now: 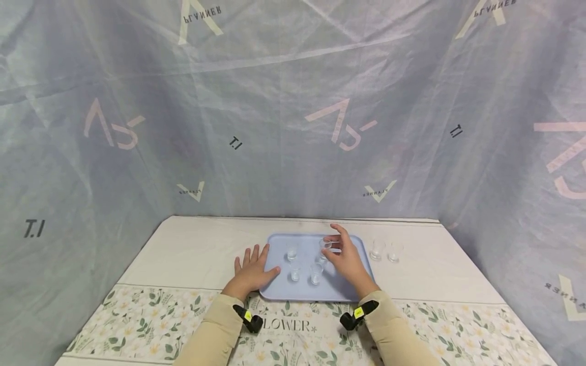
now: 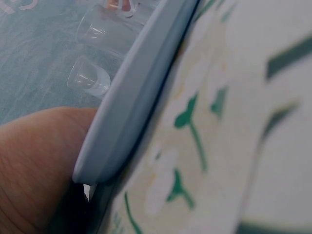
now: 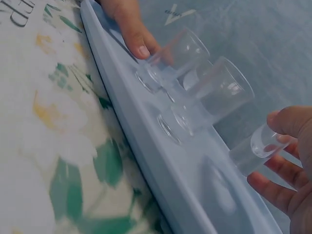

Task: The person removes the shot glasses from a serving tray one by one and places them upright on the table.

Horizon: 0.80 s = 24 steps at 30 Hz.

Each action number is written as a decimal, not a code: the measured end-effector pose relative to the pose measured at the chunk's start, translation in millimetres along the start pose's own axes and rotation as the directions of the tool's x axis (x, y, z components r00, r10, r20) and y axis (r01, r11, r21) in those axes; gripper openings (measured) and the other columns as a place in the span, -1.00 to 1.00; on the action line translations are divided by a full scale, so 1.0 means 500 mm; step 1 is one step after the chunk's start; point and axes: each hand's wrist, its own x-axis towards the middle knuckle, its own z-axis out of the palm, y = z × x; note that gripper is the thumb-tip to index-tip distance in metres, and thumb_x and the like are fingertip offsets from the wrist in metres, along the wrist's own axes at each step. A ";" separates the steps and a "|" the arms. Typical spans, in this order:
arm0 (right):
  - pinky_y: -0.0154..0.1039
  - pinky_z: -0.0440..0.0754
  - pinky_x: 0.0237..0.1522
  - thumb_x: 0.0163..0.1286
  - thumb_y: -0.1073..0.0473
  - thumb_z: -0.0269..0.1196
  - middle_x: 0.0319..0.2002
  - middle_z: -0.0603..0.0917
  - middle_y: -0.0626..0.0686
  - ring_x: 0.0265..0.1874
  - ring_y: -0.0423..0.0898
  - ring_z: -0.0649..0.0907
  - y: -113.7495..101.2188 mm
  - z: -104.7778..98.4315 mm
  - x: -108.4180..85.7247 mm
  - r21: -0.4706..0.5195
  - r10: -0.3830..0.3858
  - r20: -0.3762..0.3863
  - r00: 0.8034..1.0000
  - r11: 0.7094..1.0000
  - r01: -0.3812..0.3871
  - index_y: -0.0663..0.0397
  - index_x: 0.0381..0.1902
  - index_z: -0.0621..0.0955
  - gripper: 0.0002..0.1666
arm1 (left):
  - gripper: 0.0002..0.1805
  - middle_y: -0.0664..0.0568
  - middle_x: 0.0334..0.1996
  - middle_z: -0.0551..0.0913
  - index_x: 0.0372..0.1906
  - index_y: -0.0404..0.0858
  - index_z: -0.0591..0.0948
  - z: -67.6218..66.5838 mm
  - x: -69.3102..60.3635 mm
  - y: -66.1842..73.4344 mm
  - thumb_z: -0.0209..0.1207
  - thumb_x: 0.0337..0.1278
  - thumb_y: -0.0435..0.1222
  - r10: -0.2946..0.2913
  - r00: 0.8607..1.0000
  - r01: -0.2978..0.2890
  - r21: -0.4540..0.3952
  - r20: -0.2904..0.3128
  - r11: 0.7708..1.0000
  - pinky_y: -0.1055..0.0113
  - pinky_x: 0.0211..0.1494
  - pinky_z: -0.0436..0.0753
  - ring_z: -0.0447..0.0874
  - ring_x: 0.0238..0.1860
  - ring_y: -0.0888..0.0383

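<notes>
A small clear shot glass is pinched between the thumb and fingers of my right hand, over the right half of the light blue tray. Whether its base touches the tray is hard to tell. Three similar glasses stand on the tray: one at the back left, one at the front left and one at front centre. My left hand rests at the tray's left edge with fingers spread, its thumb over the rim.
Two more clear glasses, one nearer the tray and one farther right, stand on the white tabletop beyond the tray's right edge. A floral cloth band runs along the front. Grey printed sheeting encloses the back and sides.
</notes>
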 end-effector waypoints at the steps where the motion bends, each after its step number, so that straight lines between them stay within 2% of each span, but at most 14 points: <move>1: 0.02 0.70 -0.01 0.27 0.44 0.40 0.02 0.69 0.26 -0.04 0.20 0.71 0.001 -0.005 -0.002 -0.006 0.003 -0.001 1.000 1.000 -0.003 0.03 0.49 0.26 -0.08 | -0.02 -0.24 0.63 -0.22 0.66 -0.07 -0.10 0.001 0.001 -0.001 0.00 0.36 0.26 0.001 1.000 -0.001 0.002 0.000 1.000 -0.31 0.48 -0.46 -0.44 0.60 -0.26; 4: -0.02 0.70 -0.03 0.26 0.43 0.41 0.01 0.69 0.23 -0.05 0.17 0.71 0.006 -0.021 -0.009 -0.039 0.018 -0.006 1.000 0.999 -0.018 0.00 0.50 0.26 -0.07 | -0.02 -0.21 0.63 -0.23 0.66 -0.04 -0.12 0.006 0.007 -0.007 0.00 0.36 0.27 -0.004 1.000 0.004 0.016 0.002 1.000 -0.31 0.48 -0.45 -0.46 0.61 -0.24; 11: 0.03 0.70 -0.03 0.22 0.43 0.43 -0.01 0.69 0.24 -0.06 0.18 0.72 0.014 -0.070 -0.029 -0.080 0.036 -0.023 0.999 0.996 -0.038 0.00 0.49 0.27 -0.05 | -0.02 -0.21 0.63 -0.22 0.66 -0.03 -0.11 0.015 0.015 -0.019 0.02 0.36 0.25 0.003 1.000 -0.003 0.011 -0.007 1.000 -0.34 0.47 -0.42 -0.45 0.60 -0.26; 18: -0.09 0.71 -0.10 0.22 0.43 0.43 -0.05 0.69 0.20 -0.12 0.11 0.73 0.026 -0.125 -0.051 -0.122 0.029 -0.049 0.998 0.992 -0.035 -0.04 0.49 0.28 -0.05 | -0.02 -0.21 0.63 -0.21 0.66 -0.04 -0.10 0.015 0.011 -0.015 0.02 0.36 0.26 0.001 1.000 -0.001 0.021 -0.010 1.000 -0.34 0.48 -0.40 -0.43 0.60 -0.26; 24: -0.15 0.71 -0.13 0.22 0.44 0.43 -0.06 0.68 0.22 -0.13 0.13 0.73 0.023 -0.161 -0.061 -0.160 0.018 -0.078 0.997 0.987 -0.030 0.02 0.49 0.28 -0.06 | -0.02 -0.21 0.63 -0.22 0.66 -0.03 -0.10 0.014 0.015 -0.015 0.02 0.36 0.26 0.002 1.000 -0.002 0.018 -0.010 1.000 -0.34 0.48 -0.40 -0.44 0.60 -0.26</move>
